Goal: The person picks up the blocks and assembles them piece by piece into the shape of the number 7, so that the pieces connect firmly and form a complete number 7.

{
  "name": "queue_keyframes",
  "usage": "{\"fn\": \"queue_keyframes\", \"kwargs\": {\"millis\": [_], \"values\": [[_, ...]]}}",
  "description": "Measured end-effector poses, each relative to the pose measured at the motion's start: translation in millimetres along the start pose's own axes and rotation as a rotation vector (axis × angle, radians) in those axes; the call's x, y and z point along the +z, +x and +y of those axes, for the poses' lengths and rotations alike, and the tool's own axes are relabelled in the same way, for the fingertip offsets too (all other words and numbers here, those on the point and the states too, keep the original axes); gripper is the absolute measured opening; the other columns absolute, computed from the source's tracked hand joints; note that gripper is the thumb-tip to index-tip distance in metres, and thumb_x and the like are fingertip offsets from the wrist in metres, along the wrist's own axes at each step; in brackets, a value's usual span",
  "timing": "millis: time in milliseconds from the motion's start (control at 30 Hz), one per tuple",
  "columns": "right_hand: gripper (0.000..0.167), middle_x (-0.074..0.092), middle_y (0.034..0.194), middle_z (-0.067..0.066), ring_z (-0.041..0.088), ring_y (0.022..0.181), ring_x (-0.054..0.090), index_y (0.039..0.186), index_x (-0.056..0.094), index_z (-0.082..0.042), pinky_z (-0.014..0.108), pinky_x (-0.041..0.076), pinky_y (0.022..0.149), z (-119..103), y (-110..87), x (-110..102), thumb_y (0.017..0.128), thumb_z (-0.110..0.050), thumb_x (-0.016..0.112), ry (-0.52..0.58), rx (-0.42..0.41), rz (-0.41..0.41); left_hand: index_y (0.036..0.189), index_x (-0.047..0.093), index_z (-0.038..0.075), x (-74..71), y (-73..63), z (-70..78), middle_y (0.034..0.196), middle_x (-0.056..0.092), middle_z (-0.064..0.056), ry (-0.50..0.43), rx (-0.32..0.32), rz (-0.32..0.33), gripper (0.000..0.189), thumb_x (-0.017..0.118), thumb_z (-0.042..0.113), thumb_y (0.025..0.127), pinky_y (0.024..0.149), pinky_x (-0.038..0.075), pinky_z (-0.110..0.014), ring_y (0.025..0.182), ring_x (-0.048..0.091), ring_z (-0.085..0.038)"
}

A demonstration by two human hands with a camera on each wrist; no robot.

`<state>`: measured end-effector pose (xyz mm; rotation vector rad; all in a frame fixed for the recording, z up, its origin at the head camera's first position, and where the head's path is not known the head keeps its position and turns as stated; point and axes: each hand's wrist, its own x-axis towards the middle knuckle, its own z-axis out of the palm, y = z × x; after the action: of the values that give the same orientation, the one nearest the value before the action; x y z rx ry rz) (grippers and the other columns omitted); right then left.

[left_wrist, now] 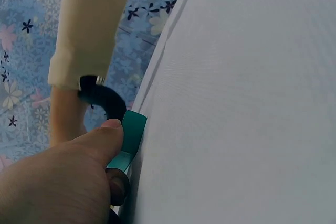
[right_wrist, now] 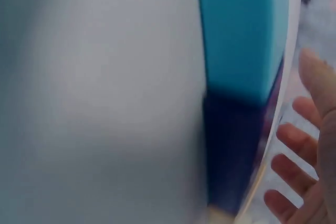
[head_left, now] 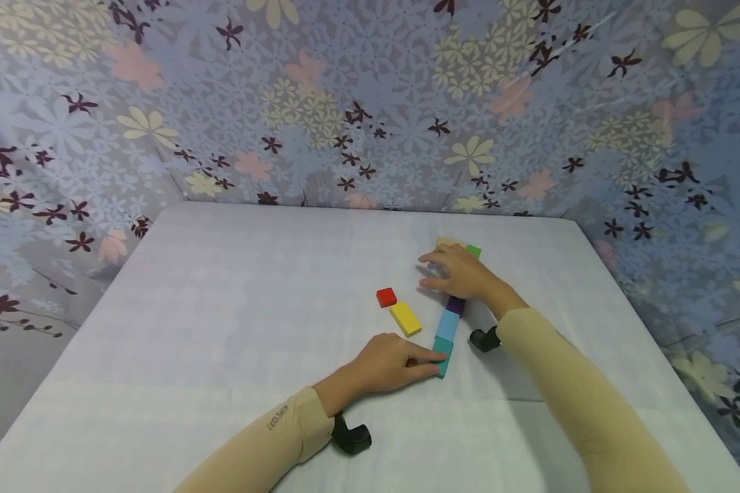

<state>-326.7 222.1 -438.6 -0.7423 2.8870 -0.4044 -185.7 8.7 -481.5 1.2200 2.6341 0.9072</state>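
My left hand point(head_left: 385, 363) pinches a teal block point(head_left: 443, 348) at the near end of a row of coloured blocks. In the left wrist view, the thumb lies along the teal block point(left_wrist: 134, 132) and a curled finger sits below it. My right hand point(head_left: 459, 272) is over the far part of the row, fingers spread and nothing between them. Farther up the row from the teal one come a light blue block point(head_left: 448, 324) and a dark purple block point(head_left: 455, 306). Beyond the right hand show a green block point(head_left: 474, 251) and a tan block point(head_left: 448, 241), partly hidden.
Left of the row lie a red block point(head_left: 386, 296) and a yellow block point(head_left: 405, 319), corners close together. They rest on a white-covered table point(head_left: 253, 287) with a flowered cloth point(head_left: 370, 103) behind it. Black wrist cameras hang under both sleeves.
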Motion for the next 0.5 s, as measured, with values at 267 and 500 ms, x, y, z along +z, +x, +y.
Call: {"fn": "queue_keyframes", "kwargs": {"millis": [267,500], "values": [[0.069,0.06,0.124,-0.003,0.019,0.118,0.05,0.134,0.061,-0.027,0.047,0.042,0.104,-36,-16.9,9,0.078,-0.066,0.073,0.104,-0.137,-0.11,0.126,0.068,0.035,-2.2,0.6,-0.6,0.053,0.054,0.019,0.018,0.014,0.004,0.031,0.063,0.043,0.096,0.051,0.028,-0.015,0.048,0.038,0.005],[0.065,0.06,0.121,-0.006,0.017,0.117,0.046,0.13,0.063,-0.027,0.044,0.041,0.102,-45,-23.4,14,0.076,-0.059,0.079,0.126,-0.206,-0.136,0.125,0.069,0.034,-2.9,-0.5,0.6,0.052,0.054,0.018,0.005,0.012,0.01,0.031,0.064,0.041,0.096,0.05,0.027,-0.016,0.047,0.038,0.004]]}}
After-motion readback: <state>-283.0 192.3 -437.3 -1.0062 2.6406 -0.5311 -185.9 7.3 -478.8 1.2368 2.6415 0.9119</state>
